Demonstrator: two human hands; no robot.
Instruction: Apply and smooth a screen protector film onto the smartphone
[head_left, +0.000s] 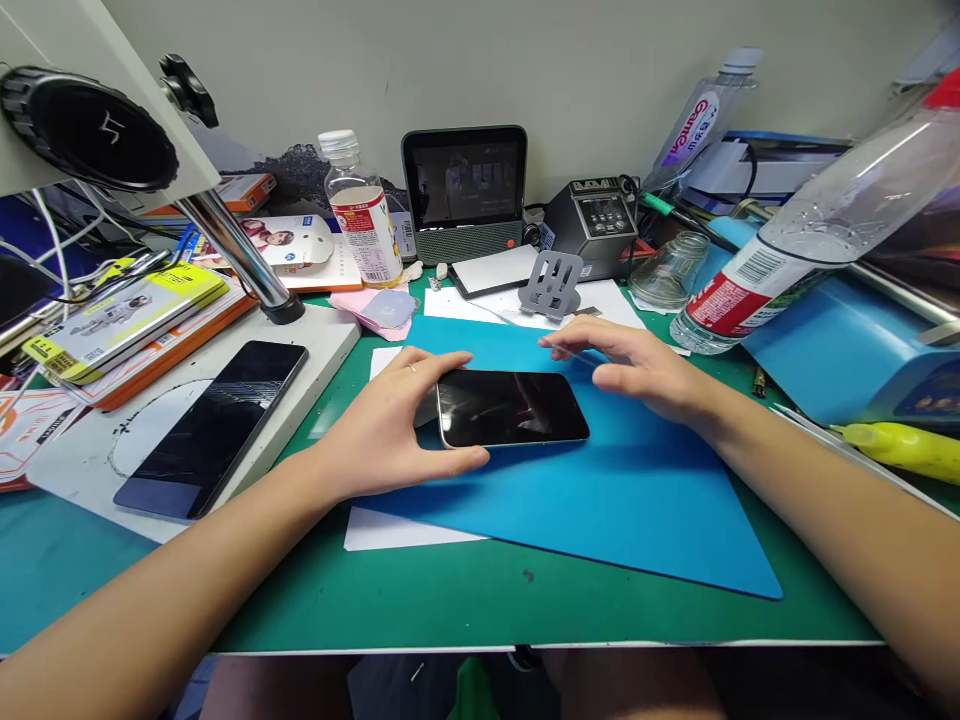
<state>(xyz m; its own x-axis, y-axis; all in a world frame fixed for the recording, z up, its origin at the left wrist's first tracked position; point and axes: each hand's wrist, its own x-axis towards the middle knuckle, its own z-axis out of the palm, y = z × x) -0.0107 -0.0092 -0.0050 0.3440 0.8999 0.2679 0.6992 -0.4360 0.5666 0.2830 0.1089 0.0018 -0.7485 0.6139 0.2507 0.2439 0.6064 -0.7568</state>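
Note:
A smartphone (514,408) with a dark, glossy screen faces up over the blue mat (570,520). My left hand (397,425) spans its left end, the thumb along the near edge and the index finger along the far edge, closed on the phone. The other left fingers are partly hidden behind it. To the right of the phone, my right hand (637,365) hovers over the mat with fingers stretched and thumb apart. Nothing clear shows in it. A second dark phone (214,430) lies on the white stand base (330,340) at the left.
A microscope-like stand with a metal post (240,255) rises at the left, beside stacked boxes (135,320). Behind the mat are a drink bottle (364,215), a small display (465,185), a grey phone holder (551,285) and a black device (592,225). A large bottle (810,220) leans at the right.

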